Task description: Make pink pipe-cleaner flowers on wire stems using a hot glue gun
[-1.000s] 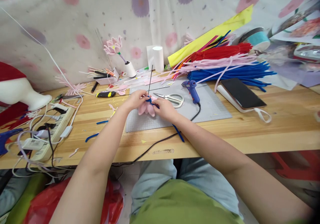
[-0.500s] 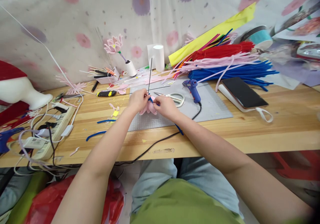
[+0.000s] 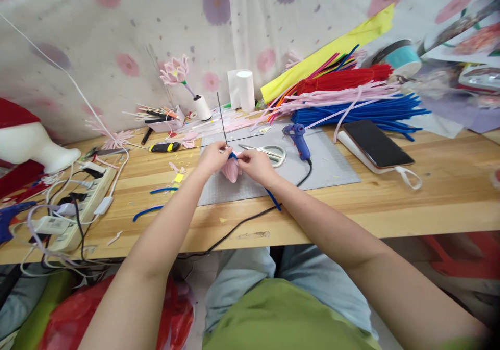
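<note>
A pink pipe-cleaner flower (image 3: 232, 172) hangs petals-down between my hands, above the grey cutting mat (image 3: 328, 170). Its thin dark stem wire (image 3: 221, 118) points up and leans left. My left hand (image 3: 214, 158) is closed in a pinch at the flower's base, where the wire comes out. A blue pipe cleaner (image 3: 233, 155) crosses that base, and the fingers of my right hand (image 3: 257, 164) are pinched on it. Under my right wrist a blue end (image 3: 273, 199) shows; I cannot tell whether it belongs to the same piece.
Scissors (image 3: 275, 155) and a blue glue gun (image 3: 299, 140) with a black cord lie right of my hands. Bundles of pipe cleaners (image 3: 351, 111) and a phone (image 3: 377, 142) are farther right. At left are a utility knife (image 3: 164, 147) and a cable-covered power strip (image 3: 88, 204).
The stem wire has swung from nearly upright to leaning left, and the flower has turned between my fingers. Both hands keep their pinch. The whole view has shifted slightly.
</note>
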`<state>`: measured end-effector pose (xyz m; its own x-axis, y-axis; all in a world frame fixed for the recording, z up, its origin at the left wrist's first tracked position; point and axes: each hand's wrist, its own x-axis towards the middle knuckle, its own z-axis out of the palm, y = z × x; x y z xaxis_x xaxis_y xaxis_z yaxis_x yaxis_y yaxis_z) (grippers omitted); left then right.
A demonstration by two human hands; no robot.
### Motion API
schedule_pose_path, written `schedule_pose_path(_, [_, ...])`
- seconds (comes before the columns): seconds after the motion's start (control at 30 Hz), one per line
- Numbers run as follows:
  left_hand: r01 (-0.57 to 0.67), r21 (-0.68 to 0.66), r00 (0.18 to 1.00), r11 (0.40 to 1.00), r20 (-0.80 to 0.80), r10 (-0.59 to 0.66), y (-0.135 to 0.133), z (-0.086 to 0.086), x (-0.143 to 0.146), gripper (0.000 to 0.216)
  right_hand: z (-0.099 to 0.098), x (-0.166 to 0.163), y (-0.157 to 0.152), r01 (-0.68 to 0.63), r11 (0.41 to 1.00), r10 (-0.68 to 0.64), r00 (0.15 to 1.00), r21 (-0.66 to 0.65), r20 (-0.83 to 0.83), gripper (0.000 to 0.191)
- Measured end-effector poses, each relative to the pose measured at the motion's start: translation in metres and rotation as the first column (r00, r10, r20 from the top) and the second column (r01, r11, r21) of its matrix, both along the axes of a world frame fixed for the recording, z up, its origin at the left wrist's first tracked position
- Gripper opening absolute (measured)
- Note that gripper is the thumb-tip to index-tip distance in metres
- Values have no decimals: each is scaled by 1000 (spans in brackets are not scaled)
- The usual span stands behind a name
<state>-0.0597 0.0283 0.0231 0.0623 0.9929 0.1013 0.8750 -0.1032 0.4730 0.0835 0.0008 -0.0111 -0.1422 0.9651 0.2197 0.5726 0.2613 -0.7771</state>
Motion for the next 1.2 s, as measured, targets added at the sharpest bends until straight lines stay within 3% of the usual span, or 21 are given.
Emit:
schedule_pose_path(0.1, [282,-161,952,946,167,-256,10,3,-20,25,2,0,-1,-18,1000,18,1000,-4,2,21])
schedule_pose_path(0.17, [337,-167,936,926,161,-312,12,5,-27,25,3,0,-2,-28,1000,28,1000,-7,7,22])
schedule_pose_path(0.37, [210,93,967,973,-165,-193,1,7,-20,24,4,1,-2,-19,999,17,998,35,55,22])
schedule_pose_path(0.53, [112,128,954,985,-291,-71,-9,7,-11,24,12,3,-3,-32,999,27,992,43,123,22])
schedule_pose_path(0.73, [-69,111,920,991,-377,106,-14,8,-1,27,10,2,-3,-67,989,39,979,133,202,20])
schedule_pose_path(1.2, [-173,150,911,973,-351,216,-19,0,21,27,9,-6,-10,-77,992,45,957,99,287,23])
